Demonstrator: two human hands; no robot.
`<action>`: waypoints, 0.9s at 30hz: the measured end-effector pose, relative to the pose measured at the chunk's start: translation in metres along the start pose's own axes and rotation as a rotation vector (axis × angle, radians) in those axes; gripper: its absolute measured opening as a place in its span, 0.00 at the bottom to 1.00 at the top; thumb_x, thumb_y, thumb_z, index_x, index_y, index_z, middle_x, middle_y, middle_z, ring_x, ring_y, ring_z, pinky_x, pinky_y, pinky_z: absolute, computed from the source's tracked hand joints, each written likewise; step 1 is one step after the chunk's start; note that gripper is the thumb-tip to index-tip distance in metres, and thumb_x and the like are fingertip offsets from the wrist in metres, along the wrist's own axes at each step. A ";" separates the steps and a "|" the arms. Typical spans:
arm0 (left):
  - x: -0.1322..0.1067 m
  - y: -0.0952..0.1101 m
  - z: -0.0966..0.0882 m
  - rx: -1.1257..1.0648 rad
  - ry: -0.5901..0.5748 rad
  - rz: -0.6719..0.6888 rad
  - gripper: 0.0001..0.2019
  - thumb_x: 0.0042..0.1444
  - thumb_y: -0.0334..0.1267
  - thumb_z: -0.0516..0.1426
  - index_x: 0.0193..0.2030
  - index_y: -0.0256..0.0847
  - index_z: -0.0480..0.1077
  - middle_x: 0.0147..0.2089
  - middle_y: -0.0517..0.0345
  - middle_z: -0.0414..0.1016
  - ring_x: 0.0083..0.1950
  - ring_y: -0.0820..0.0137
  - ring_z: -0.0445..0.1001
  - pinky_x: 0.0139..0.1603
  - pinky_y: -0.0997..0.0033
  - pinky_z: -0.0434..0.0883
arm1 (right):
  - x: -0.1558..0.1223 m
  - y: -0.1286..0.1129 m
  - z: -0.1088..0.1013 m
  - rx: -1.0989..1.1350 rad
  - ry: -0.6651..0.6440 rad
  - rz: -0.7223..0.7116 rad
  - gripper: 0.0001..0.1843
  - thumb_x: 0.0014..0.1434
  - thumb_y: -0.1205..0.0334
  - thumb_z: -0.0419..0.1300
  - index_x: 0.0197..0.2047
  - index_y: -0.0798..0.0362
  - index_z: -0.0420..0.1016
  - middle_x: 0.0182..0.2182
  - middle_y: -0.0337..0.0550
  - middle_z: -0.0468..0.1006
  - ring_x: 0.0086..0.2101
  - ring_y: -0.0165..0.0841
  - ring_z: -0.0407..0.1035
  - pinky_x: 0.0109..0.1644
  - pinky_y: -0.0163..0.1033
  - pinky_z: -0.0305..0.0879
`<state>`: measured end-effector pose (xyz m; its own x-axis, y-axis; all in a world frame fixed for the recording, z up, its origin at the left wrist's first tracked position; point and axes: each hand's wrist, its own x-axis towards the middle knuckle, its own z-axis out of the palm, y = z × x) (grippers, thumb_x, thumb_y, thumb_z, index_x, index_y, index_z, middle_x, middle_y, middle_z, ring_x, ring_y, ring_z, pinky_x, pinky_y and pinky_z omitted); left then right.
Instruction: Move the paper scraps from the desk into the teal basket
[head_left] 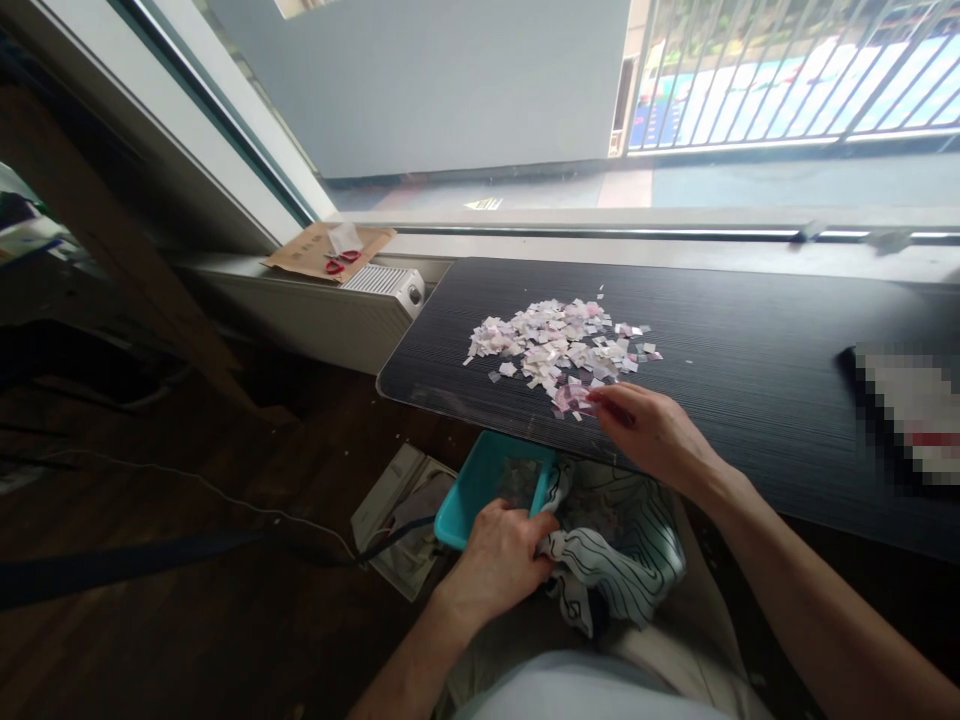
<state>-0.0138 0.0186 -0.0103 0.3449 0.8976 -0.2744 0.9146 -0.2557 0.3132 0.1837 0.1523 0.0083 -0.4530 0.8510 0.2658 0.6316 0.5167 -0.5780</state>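
A loose pile of small white and pinkish paper scraps (551, 335) lies on the dark wood-grain table (750, 340). At the pile's near edge, the fingertips of my right hand (652, 430) are pinched together on a few pink scraps. My left hand (506, 550), below the table edge, is closed over the near rim of a teal plastic bin (469, 480), which has scraps inside. Against that hand and the bin's right side sits a white cloth bag (622, 560) with black wavy lines, open at the top on my lap. Scraps show dimly within it.
Red-handled scissors (343, 262) lie on a brown paper envelope (307, 252) on the sill, beside a white radiator (386, 282). A blurred-out object (911, 410) is at the table's right. A pale box (401, 520) and a thin cable (225, 490) are on the floor.
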 end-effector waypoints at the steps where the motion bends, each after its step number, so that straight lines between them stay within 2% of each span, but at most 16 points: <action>1: 0.000 0.001 -0.001 -0.001 0.002 0.003 0.06 0.52 0.37 0.57 0.38 0.44 0.72 0.30 0.58 0.77 0.34 0.64 0.74 0.41 0.66 0.63 | 0.001 0.000 0.001 -0.009 -0.006 0.003 0.12 0.58 0.64 0.52 0.41 0.52 0.76 0.35 0.42 0.78 0.30 0.30 0.69 0.33 0.34 0.61; 6: -0.001 0.001 -0.002 -0.012 0.017 -0.009 0.06 0.51 0.35 0.57 0.37 0.43 0.72 0.30 0.59 0.76 0.35 0.64 0.74 0.42 0.66 0.63 | 0.001 0.005 -0.002 -0.087 0.035 0.081 0.13 0.57 0.64 0.53 0.42 0.53 0.76 0.35 0.43 0.78 0.31 0.32 0.70 0.34 0.35 0.62; 12: 0.000 0.000 -0.002 -0.017 0.011 -0.018 0.07 0.51 0.35 0.57 0.38 0.43 0.72 0.31 0.58 0.76 0.35 0.64 0.73 0.43 0.66 0.63 | 0.000 0.001 -0.004 -0.079 -0.021 0.051 0.13 0.58 0.63 0.51 0.41 0.53 0.76 0.35 0.43 0.78 0.31 0.32 0.71 0.34 0.35 0.62; 17: -0.001 0.001 -0.004 -0.017 0.007 -0.017 0.07 0.52 0.35 0.57 0.38 0.43 0.72 0.31 0.58 0.76 0.36 0.64 0.73 0.44 0.66 0.63 | -0.004 0.001 -0.010 -0.160 0.011 0.073 0.12 0.56 0.64 0.52 0.41 0.52 0.76 0.34 0.42 0.79 0.31 0.33 0.71 0.34 0.36 0.61; 24: -0.002 0.002 -0.005 -0.001 0.001 0.003 0.07 0.52 0.36 0.57 0.39 0.44 0.72 0.31 0.59 0.76 0.35 0.64 0.74 0.45 0.65 0.63 | -0.004 -0.007 -0.006 -0.051 -0.057 0.012 0.13 0.56 0.65 0.52 0.40 0.52 0.76 0.34 0.43 0.79 0.30 0.32 0.70 0.32 0.34 0.62; 27: -0.002 0.003 -0.004 0.003 0.008 0.015 0.08 0.52 0.36 0.57 0.40 0.44 0.71 0.31 0.59 0.77 0.36 0.64 0.74 0.45 0.65 0.63 | -0.004 -0.007 -0.006 -0.056 -0.018 0.020 0.13 0.57 0.64 0.52 0.41 0.52 0.76 0.33 0.43 0.79 0.29 0.32 0.70 0.32 0.35 0.62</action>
<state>-0.0130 0.0179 -0.0050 0.3565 0.8968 -0.2622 0.9102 -0.2701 0.3139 0.1851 0.1459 0.0155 -0.4507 0.8598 0.2400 0.6750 0.5041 -0.5388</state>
